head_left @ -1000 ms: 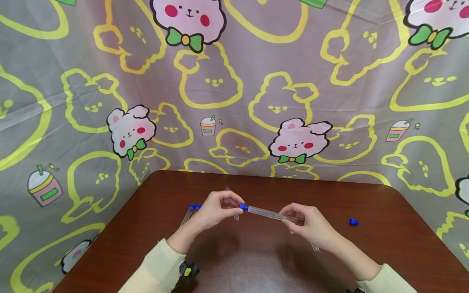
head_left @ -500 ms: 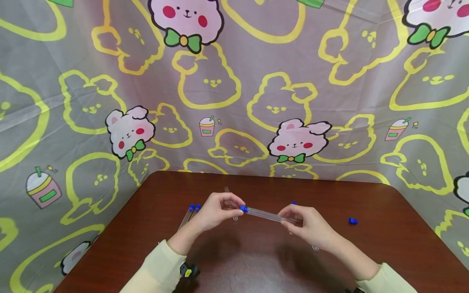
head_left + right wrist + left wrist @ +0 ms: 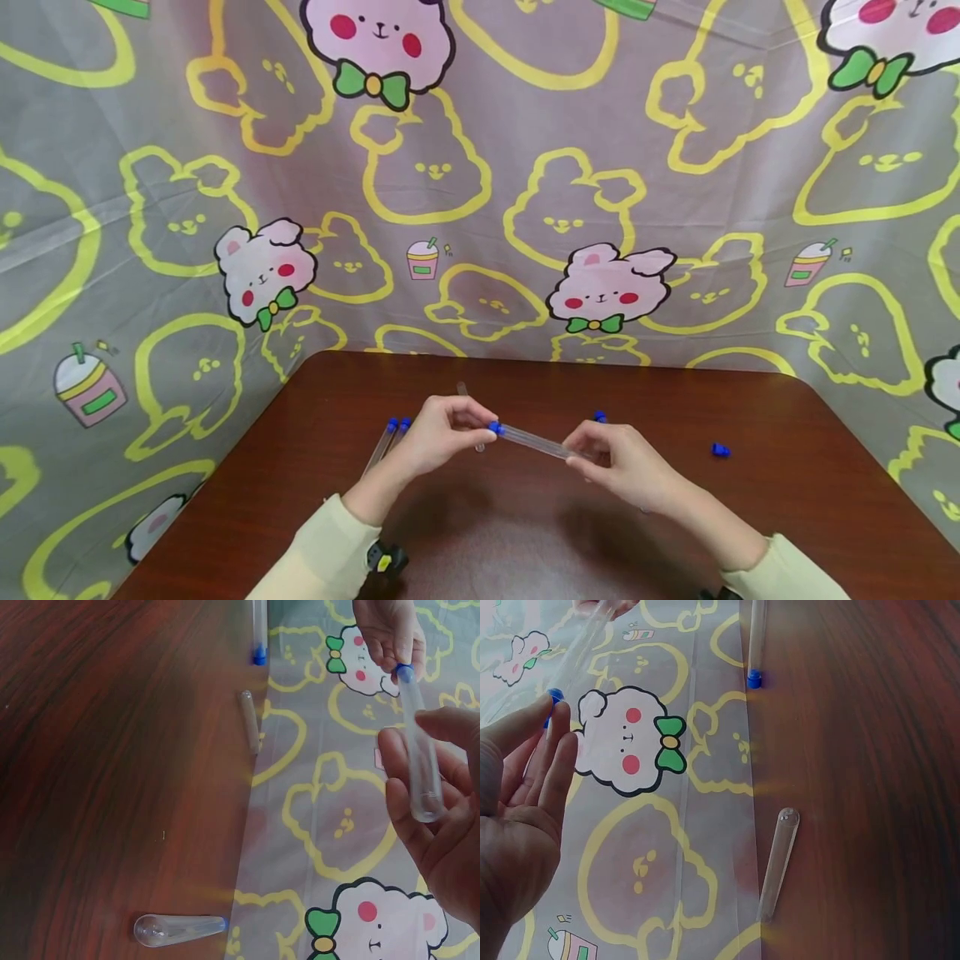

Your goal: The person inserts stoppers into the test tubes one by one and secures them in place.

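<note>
I see the left hand [image 3: 442, 433] pinching the small blue cap [image 3: 496, 428] on the clear plastic test tube [image 3: 534, 442], which is held above the dark brown wooden table [image 3: 525, 533]. The right hand [image 3: 622, 467] grasps the tube's other end (the rounded one), and more capped tubes [image 3: 386, 440] lie just left of the left hand

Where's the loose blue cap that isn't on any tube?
In the head view the loose blue cap lies alone on the brown table, out to the person's right, beyond the right hand and near the right-hand curtain.
</note>
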Demonstrator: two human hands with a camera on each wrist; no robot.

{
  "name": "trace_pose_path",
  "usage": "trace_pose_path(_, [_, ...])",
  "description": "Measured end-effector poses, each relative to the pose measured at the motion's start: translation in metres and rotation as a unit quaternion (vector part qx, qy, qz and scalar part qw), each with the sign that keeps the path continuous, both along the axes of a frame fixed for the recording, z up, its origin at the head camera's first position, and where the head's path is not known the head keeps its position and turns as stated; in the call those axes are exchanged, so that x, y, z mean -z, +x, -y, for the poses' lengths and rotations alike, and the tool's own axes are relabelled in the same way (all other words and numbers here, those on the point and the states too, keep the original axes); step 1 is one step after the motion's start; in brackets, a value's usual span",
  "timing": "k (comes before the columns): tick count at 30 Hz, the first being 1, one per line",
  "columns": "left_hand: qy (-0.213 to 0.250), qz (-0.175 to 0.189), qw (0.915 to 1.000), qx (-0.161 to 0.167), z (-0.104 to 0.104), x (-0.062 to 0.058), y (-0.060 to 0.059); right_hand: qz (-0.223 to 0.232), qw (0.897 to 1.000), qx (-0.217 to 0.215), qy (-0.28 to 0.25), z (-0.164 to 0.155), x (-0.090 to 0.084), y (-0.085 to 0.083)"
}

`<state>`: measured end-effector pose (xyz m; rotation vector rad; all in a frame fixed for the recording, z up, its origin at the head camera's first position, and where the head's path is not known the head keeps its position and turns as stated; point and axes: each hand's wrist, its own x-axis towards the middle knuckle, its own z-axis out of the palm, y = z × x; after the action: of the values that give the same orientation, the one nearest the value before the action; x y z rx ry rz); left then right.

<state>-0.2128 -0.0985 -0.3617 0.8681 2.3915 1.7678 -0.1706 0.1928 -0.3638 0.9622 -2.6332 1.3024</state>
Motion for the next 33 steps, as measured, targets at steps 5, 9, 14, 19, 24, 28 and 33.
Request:
trace_pose_path(5, [0.009, 0.004, 0.9999, 0.007, 0.0007, 0.0028, 0.0009, -0.008, 1.0, -0.009, 0.001, 0.0008, 0.0034, -0.0006])
trace_pose_path(9, [0.013, 0.01, 0.9998, 0.008, 0.0019, 0.0034, 0.0013, -0.028, 1.0, -0.009, 0.007, 0.0014, 0.0058, -0.002])
trace_pose_path(14, [0.021, 0.02, 0.9995, 0.012, 0.0015, 0.0023, 0.0005, -0.041, 0.999, 0.009, 0.021, 0.0015, 0.0068, -0.0041])
trace_pose_path(19, [0.019, 0.025, 0.9994, 0.012, 0.0003, 0.0036, -0.0005, -0.065, 0.996, 0.029, 0.046, 0.002, 0.0086, -0.0058])
trace_pose_path(24, [0.016, 0.021, 0.9996, 0.011, -0.0006, 0.0043, -0.0008, -0.099, 0.992, 0.046, 0.07, 0.0026, 0.0102, -0.0062])
trace_pose_path(28, [0.029, 0.021, 0.9992, 0.015, -0.0012, 0.0042, -0.0007, -0.104, 0.991, 0.047, 0.072, 0.0032, 0.01, -0.0062])
trace_pose_path(33, [0.027, 0.008, 0.9994, 0.02, 0.0, 0.0058, -0.0018, -0.11, 0.991, 0.048, 0.066, 0.0039, 0.0102, -0.0061])
